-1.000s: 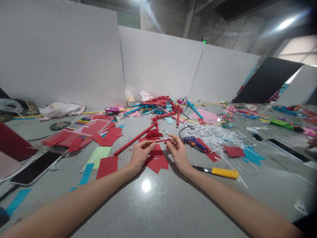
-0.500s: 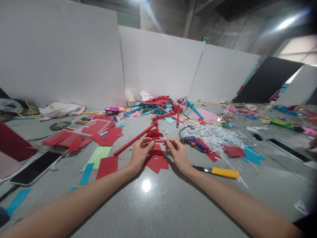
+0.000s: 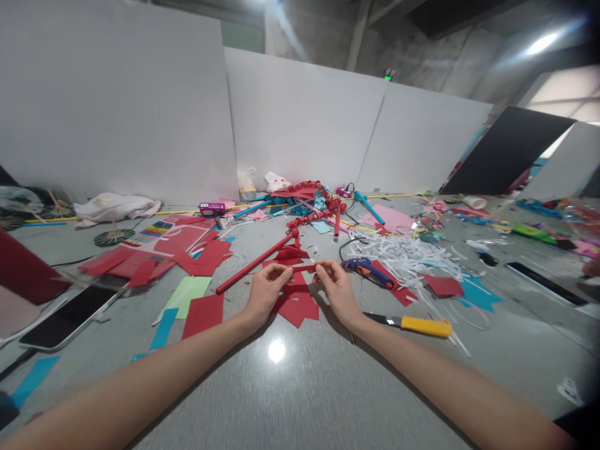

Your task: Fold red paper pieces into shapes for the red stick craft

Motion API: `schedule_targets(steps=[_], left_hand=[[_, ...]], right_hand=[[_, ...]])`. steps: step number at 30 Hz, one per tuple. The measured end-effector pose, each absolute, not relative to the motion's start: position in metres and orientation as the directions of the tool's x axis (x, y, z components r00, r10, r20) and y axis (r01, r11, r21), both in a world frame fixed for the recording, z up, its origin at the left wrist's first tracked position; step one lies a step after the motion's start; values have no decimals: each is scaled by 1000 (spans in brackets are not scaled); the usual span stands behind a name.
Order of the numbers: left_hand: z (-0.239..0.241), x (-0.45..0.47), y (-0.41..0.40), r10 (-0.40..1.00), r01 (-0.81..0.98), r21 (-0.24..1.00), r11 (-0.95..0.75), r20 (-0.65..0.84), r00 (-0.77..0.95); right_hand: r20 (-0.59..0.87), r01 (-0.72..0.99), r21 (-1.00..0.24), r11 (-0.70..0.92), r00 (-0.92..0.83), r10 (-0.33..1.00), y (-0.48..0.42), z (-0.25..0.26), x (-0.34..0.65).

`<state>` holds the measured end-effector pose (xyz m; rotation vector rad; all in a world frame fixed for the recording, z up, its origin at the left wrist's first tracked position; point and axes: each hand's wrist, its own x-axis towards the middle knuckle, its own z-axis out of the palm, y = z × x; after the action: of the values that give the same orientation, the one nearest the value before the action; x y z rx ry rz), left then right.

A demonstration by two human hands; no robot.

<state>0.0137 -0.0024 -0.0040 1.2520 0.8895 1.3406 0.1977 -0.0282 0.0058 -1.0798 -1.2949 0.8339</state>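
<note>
My left hand [image 3: 265, 291] and my right hand [image 3: 336, 289] are both pinched on the ends of a thin red paper strip [image 3: 303, 268], held level just above the grey table [image 3: 290, 381]. Under the strip lie red paper pieces [image 3: 296, 305]. A long red rolled paper stick [image 3: 257, 262] runs diagonally beyond my left hand. A blue glue gun [image 3: 368, 270] lies right of my right hand, and a yellow-handled utility knife [image 3: 412, 324] rests beside my right wrist.
Red, green and blue paper sheets [image 3: 187, 262] lie at the left, beside a tablet [image 3: 65, 317]. White paper shreds [image 3: 407, 256] spread at the right. A heap of red and blue paper craft [image 3: 304, 197] sits at the back by white partition boards [image 3: 300, 119].
My hands have drawn closer together, so the red strip between them looks shorter. My right hand shifted slightly left.
</note>
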Motion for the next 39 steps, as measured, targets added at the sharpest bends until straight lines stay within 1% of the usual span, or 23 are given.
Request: schedule_targets(steps=[4, 7, 10, 16, 19, 24, 31, 36, 39], left_hand=[[-3, 13, -3, 971, -171, 964, -206, 223, 87], [-5, 13, -2, 973, -210, 956, -204, 221, 65], [-6, 13, -1, 976, -249, 949, -194, 211, 44], [-5, 13, 0, 970, -232, 946, -227, 242, 38], [-5, 14, 0, 972, -228, 952, -205, 224, 63], [-5, 15, -2, 967, -176, 970, -170, 199, 162], [-5, 16, -5, 973, -236, 964, -120, 162, 167], [-3, 16, -8, 964, -219, 970, -104, 152, 217], [-3, 17, -8, 967, -207, 973, -100, 144, 212]], right_hand=[[351, 143, -932, 332, 129, 928, -27, 5, 199], [363, 173, -925, 339, 136, 922, -28, 6, 200], [335, 188, -933, 307, 146, 931, -29, 6, 201], [287, 127, -955, 270, 151, 946, -27, 6, 201], [279, 102, -959, 266, 141, 950, -27, 5, 201], [282, 89, -958, 274, 100, 954, -28, 3, 200], [329, 128, -938, 321, 44, 943, -32, 4, 197], [263, 174, -949, 263, -23, 965, -31, 4, 196], [243, 176, -953, 244, -28, 970, -31, 4, 196]])
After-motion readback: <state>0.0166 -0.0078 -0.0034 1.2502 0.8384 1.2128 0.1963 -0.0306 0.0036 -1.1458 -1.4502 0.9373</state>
